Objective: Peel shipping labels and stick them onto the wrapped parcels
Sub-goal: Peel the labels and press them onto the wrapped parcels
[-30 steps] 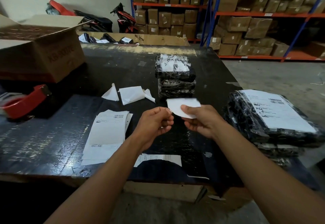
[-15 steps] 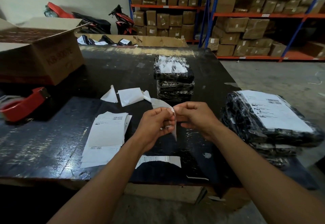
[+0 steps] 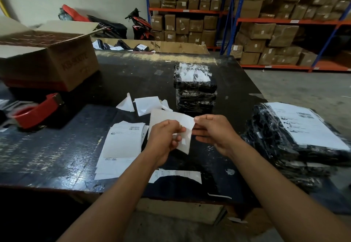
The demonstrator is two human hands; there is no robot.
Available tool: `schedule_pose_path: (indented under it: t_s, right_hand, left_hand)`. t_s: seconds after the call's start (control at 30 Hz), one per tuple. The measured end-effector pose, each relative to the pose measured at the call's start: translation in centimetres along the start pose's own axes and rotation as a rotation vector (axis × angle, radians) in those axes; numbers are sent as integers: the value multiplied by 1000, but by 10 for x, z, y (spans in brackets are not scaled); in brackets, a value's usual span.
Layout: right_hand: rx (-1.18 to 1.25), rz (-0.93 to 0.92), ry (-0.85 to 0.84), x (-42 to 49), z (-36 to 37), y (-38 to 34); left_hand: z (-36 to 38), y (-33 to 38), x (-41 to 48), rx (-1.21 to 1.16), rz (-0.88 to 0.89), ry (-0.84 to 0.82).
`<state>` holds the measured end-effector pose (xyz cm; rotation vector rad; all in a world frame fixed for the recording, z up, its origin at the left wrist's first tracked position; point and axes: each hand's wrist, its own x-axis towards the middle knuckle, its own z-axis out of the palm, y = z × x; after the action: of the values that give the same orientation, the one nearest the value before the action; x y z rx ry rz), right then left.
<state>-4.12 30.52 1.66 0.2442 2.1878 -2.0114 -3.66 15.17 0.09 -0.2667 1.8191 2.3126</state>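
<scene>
My left hand [image 3: 164,139] and my right hand [image 3: 214,133] both pinch one white shipping label [image 3: 167,117] above the black table [image 3: 57,152]. The sheet is partly split: one layer spreads up and left, another [image 3: 185,144] hangs down between my hands. A pile of printed labels [image 3: 121,145] lies left of my hands. A small stack of black wrapped parcels [image 3: 195,90] stands in the middle of the table, its top one carrying white paper. A bigger stack of wrapped parcels [image 3: 281,143] sits at the right edge, with a printed label [image 3: 302,124] on top.
Peeled white backing scraps [image 3: 146,104] lie behind my hands. A red tape dispenser [image 3: 36,111] and an open cardboard box [image 3: 47,59] sit at the left. A strip of label paper [image 3: 176,174] lies near the front edge. Shelves of boxes [image 3: 266,33] stand behind.
One second ago my right hand alone held the sheet. My left hand joined it at the corner, and now the two layers are pulled apart, the sheet spread wider to the left.
</scene>
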Motion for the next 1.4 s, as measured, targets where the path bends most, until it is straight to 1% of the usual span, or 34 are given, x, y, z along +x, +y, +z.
schedule_pose_path:
  t_s: [0.07,0.13,0.27,0.4,0.47,0.6,0.8,1.03,1.27,1.4]
  right_hand:
    - [47,18,6,0,3,2]
    - [71,28,-4,-1,8,1]
    - [78,25,-8,-3,16,-1]
    - [35,26,12,-2,23,-2]
    - [22,28,34,-2,26,-3]
    - [17,39,80,0,38,-6]
    - [72,93,142,6,54,-14]
    - [48,87,172,11,81,-21]
    - [64,76,206,6,105,-23]
    - [92,78,255,2,109,-23]
  left_hand:
    - [-1,3,0,-139,-76,75]
    - [-2,5,1,-226,-113,103]
    - [-4,7,2,-248,-118,99]
    - [-6,11,1,-268,-90,75]
    - [-10,11,1,-236,-70,70]
    - [-26,10,2,-63,-43,96]
    - [-69,29,4,-51,-48,219]
    - [-128,48,10,-74,22,432]
    - [-177,56,14,-228,69,529]
    - [-200,59,21,-325,101,610]
